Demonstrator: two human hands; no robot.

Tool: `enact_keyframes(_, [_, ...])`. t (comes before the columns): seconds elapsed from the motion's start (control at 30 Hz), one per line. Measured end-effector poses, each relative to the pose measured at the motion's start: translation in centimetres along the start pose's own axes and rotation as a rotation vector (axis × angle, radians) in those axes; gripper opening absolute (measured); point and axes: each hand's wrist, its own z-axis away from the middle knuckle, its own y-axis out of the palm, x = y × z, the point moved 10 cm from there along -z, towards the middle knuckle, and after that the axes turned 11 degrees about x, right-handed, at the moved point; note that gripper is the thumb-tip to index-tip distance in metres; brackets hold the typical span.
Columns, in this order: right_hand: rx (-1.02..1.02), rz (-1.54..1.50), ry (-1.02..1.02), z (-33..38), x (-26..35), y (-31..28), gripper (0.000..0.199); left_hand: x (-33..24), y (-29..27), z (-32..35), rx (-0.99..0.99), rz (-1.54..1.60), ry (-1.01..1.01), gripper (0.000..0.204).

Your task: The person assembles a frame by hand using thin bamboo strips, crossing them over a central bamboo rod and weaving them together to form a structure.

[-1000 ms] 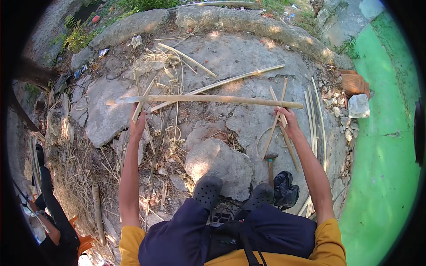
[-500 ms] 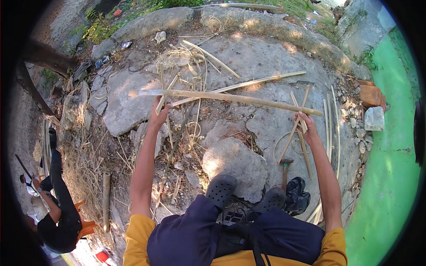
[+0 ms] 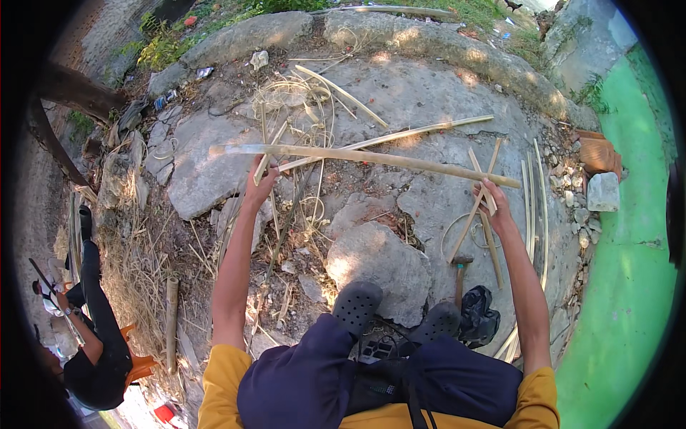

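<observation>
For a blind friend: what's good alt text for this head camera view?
A bare left hand and a bare right hand hold pale wooden strips toward either end of a long flat tan wooden strip, above cracked grey concrete. A brown-handled hammer lies beside a crumpled black plastic bag.

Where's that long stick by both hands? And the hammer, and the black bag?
Long stick [image 3: 400, 161]: head view, on its middle.
Hammer [image 3: 459, 284]: head view, on its handle.
Black bag [image 3: 477, 316]: head view, on its middle.

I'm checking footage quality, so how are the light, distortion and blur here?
Head view: sun dapples the big rock; head view: dark corners frame the picture, and the curb appears bowed; head view: the long strip shows no obvious blur.
</observation>
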Motion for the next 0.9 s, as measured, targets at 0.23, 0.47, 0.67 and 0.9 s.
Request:
enact_keyframes(0.23, [-0.022,-0.012,0.015,0.5,0.0,-0.4,0.061,0.3,0.7,-0.3,0.011,-0.036,-0.015,0.053])
enact_keyframes(0.47, [-0.021,-0.042,-0.007,0.2,-0.2,-0.9,0.056,0.7,0.6,-0.1,0.012,0.071,-0.061,0.056])
enact_keyframes(0.67, [0.022,0.02,-0.019,-0.3,-0.2,0.0,0.053,0.5,0.3,0.5,-0.008,0.082,-0.082,0.045])
enact_keyframes(0.9, [0.06,0.082,-0.024,-0.3,0.3,1.5,0.05,1.8,-0.4,0.4,0.014,-0.018,-0.117,0.026])
